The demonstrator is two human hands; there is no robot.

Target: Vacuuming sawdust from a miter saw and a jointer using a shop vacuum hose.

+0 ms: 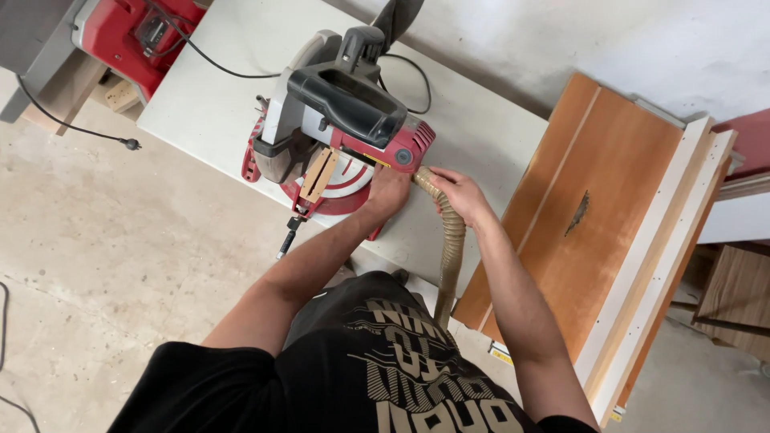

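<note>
We see first the white workbench [216,112], which fills the 11 o'clock part of the view, and a table saw with an orange-brown top [609,168] at 3 o'clock. On the workbench stands a red and grey miter saw [337,120], near the bench edge. A ribbed dust hose [451,248] runs from the saw's red motor end down toward 6 o'clock. Our right hand [459,194] is closed around the upper end of the hose, just beside the saw. Our left hand [390,189] rests at the saw base next to the hose end; we cannot tell what its fingers grip.
</note>
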